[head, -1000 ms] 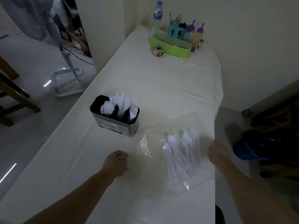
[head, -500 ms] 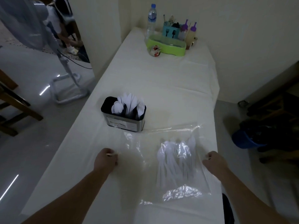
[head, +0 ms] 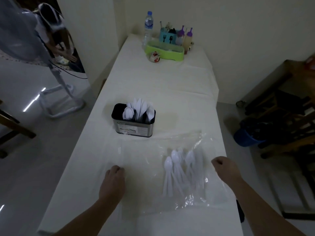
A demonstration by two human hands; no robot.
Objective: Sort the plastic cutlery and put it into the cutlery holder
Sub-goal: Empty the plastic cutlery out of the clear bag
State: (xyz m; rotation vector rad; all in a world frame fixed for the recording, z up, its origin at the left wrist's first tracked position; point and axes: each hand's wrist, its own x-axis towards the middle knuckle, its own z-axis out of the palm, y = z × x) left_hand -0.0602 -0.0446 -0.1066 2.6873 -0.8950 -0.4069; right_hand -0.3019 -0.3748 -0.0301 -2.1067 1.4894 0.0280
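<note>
Since a moment ago, both hands have spread the clear bag [head: 153,169] flatter; left hand [head: 113,179] and right hand [head: 225,169] pinch its edges, white cutlery [head: 180,171] inside at 5 o'clock of the holder [head: 133,128]. Best pull evenly.

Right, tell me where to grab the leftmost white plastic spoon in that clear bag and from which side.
Grip the leftmost white plastic spoon by its thin handle, the end nearest you, pinching from above. Its bowl points away toward the steel cutlery holder and it lies flat, so the handle is probably easiest. It seems to lie inside the clear plastic bag, so reach in first.
</note>
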